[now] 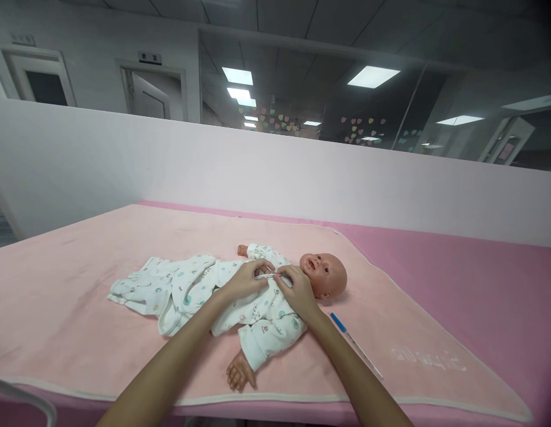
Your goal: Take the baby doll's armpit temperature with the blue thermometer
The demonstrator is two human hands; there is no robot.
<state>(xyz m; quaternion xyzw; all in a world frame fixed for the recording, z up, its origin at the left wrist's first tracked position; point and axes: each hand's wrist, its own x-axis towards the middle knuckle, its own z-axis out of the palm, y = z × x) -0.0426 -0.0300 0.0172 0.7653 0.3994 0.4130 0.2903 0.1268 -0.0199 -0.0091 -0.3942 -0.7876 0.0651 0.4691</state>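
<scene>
Beyond the doll, farthest off, a wide window with lit ceiling panels showing in it. Between window and doll, a low white partition runs across. Beneath the doll, a pink table, mostly covered by a paler blanket; faint white marks on it, to the right of the doll and nearer the front edge, too pale to read.

Doll itself lies face up along the front part of the blanket, bald head to the right, legs to the left, one arm out toward the near edge, the other toward the partition. White printed clothes cover its trunk and arms and spread over the leg end, rumpled.

Both hands are over the doll's chest, almost touching one another. Left hand on the leg side, fingers bent, thumb and fingertip pinching a thin white strip. Right hand on the head side, fingertips closed on the same strip. Cannot tell whether it is a tie or an edge of cloth.

Near side of the doll's head: a thin stick, blue end toward the head.
</scene>
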